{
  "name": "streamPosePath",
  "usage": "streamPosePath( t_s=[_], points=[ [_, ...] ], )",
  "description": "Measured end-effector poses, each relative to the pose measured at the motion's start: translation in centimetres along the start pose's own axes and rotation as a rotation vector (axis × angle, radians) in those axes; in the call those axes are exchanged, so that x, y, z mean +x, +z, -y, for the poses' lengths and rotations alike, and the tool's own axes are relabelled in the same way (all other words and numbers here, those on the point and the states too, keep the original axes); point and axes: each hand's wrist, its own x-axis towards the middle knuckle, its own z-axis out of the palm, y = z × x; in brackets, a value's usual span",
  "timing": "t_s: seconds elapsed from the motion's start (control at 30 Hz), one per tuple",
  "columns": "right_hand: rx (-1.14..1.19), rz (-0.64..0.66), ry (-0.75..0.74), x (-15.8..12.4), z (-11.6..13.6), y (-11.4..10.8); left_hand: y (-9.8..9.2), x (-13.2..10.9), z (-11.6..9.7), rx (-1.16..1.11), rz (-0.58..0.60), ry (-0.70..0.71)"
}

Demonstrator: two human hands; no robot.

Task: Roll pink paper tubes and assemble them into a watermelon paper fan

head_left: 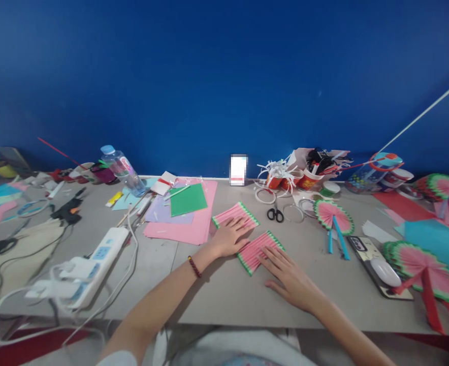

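Two pleated pink paper pieces with green edges lie on the grey table in front of me. My left hand (230, 237) rests flat on the farther pleated paper (224, 216), its fingers stretched out. On the nearer pleated paper (253, 254) lie the fingertips of my right hand (285, 274), spread, with the thumb on the table. Neither hand grips anything. Just beyond the papers are black-handled scissors (275, 215). To the right stands a finished round pink-and-green paper fan (334, 216) with blue sticks.
Pink sheets (163, 231) and a green sheet (189, 199) lie at left, near a plastic bottle (123, 170). A power strip (102, 267) with cables and a glue gun (69, 208) sit farther left. On the right are a phone (361, 254), a white mouse (385, 272) and another fan (426, 264).
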Motion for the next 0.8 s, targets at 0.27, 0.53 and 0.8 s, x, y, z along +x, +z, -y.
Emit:
streamPosePath(
  t_s=[0.27, 0.53, 0.8],
  points=[
    [0.066, -0.246, 0.162, 3.1, -3.2, -2.4, 0.5, 0.4, 0.8, -0.027, -0.221, -0.007],
    [0.012, -0.278, 0.409, 11.3, -12.4, -3.0, 1.1, 0.6, 3.3, 0.032, -0.282, -0.017],
    [-0.045, -0.181, 0.402, 13.4, -13.7, -2.4, 0.6, 1.0, 3.8, -0.021, -0.247, 0.096]
  ],
)
